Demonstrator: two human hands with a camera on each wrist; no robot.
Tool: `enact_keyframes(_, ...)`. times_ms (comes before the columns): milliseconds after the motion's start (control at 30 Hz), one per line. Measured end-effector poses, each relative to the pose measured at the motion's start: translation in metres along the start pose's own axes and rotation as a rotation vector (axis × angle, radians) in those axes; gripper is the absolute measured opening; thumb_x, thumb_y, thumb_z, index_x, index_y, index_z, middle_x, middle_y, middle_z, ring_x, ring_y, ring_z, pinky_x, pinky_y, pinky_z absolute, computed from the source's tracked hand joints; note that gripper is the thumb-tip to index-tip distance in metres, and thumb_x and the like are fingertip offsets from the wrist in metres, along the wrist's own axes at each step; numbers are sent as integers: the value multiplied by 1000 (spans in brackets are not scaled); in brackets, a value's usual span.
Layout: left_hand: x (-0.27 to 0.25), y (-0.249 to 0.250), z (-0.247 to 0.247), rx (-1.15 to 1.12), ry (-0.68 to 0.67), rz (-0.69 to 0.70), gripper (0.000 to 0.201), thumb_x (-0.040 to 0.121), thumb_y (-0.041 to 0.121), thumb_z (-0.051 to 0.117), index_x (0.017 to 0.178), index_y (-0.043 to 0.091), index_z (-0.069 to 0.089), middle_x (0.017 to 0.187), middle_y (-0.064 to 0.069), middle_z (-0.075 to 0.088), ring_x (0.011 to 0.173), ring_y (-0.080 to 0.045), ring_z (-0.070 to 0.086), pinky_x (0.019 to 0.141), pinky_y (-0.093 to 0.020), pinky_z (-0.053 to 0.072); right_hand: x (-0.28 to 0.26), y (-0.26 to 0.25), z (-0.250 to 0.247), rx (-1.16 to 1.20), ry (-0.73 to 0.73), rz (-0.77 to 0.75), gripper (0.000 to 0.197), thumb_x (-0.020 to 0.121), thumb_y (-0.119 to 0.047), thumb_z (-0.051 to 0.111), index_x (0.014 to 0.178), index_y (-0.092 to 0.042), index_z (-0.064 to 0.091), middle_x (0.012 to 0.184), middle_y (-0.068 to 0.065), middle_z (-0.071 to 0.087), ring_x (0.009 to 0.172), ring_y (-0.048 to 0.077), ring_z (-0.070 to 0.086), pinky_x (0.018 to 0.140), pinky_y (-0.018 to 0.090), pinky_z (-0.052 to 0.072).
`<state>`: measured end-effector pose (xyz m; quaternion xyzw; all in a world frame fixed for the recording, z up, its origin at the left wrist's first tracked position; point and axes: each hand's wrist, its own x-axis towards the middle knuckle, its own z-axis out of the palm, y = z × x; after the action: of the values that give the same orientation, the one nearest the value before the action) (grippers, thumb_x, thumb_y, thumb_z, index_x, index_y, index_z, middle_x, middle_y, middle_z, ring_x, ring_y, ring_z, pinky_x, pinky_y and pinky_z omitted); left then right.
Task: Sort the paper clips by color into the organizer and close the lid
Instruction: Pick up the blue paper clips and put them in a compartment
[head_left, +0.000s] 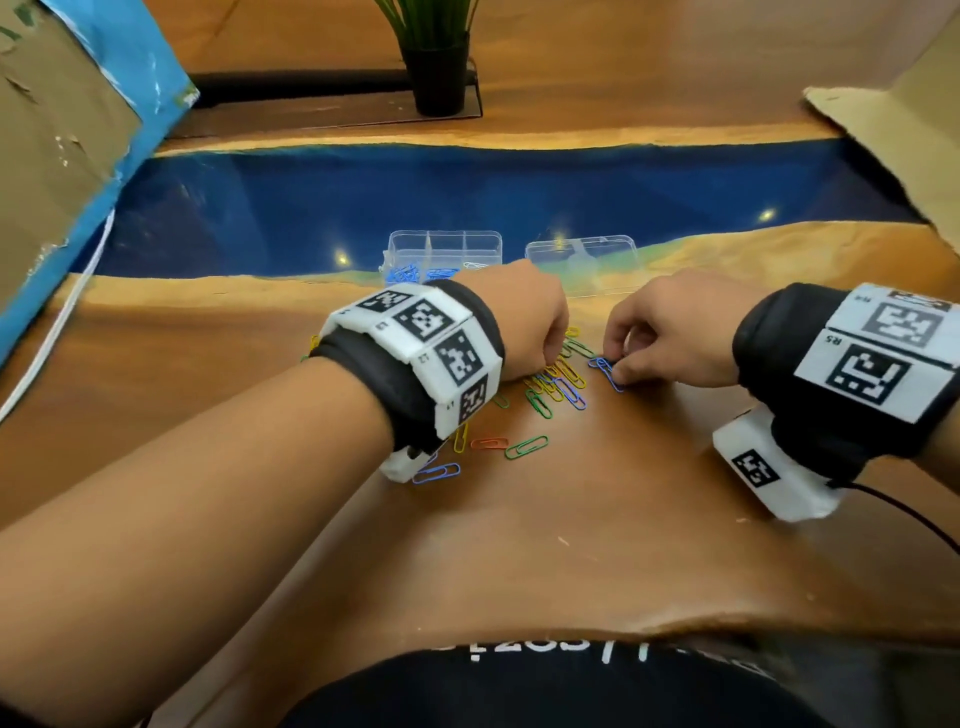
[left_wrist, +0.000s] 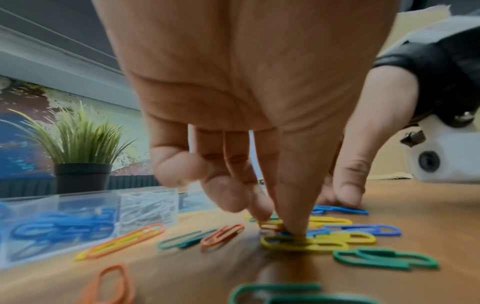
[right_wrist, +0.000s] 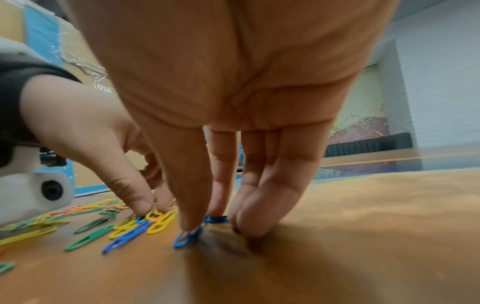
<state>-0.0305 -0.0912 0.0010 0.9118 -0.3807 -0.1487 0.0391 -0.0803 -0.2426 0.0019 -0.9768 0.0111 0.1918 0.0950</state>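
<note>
Both forearms reach forward over the desk, each wrist wrapped in a black band with white marker blocks; the left hand is turned palm-down, its fingers pointing down and its thumb and forefinger tips touching the desk; the right hand sits just beside the left hand, well short of touching it, fingers straight down, thumb and forefinger tips together in a narrow grip at the desk.
</note>
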Motion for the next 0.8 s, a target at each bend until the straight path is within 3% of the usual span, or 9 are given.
enact_keyframes(133,-4,-3,0,-13,6,9,10,80,17,64,83,26,65,73,9,54,85,-17,57,77,-31,51,2,-6,1,2,13,-19,9,79,-31,70,81,-24,66,67,-12,58,79,16,59,71,25,46)
enact_keyframes(267,-7,-6,-1,-10,6,12,14,83,16,62,93,23,70,82,8,61,82,-12,54,70,-22,40,5,-8,-5,-37,4,-30,13,80,-34,69,85,-23,65,77,-6,63,82,17,59,68,24,42)
enact_keyframes(400,-9,-3,1,42,4,17,17,83,21,65,99,23,71,86,6,64,80,-10,50,70,-22,39,4,-9,-4,-65,-14,-15,17,79,-36,69,87,-20,69,84,-2,69,85,18,62,72,25,46)
enact_keyframes(500,-8,-5,-1,55,-17,21,16,80,24,69,97,23,70,81,8,56,81,-10,50,69,-22,39,1,-9,-1,-68,-8,-18,11,81,-28,66,84,-19,72,83,0,71,82,18,63,73,26,50)
enact_keyframes(667,-8,-11,-2,43,-52,5,9,81,27,69,89,24,70,63,16,46,80,-12,51,70,-23,38,-2,-7,-2,-48,2,-24,10,83,-22,59,83,-19,69,80,-1,67,79,18,59,70,25,47)
enact_keyframes(800,-8,-8,0,89,-42,15,14,82,32,67,94,25,71,80,9,57,82,-11,48,68,-24,34,-4,-10,1,-39,9,-57,6,82,-29,65,84,-23,64,71,-11,57,78,16,56,70,24,44)
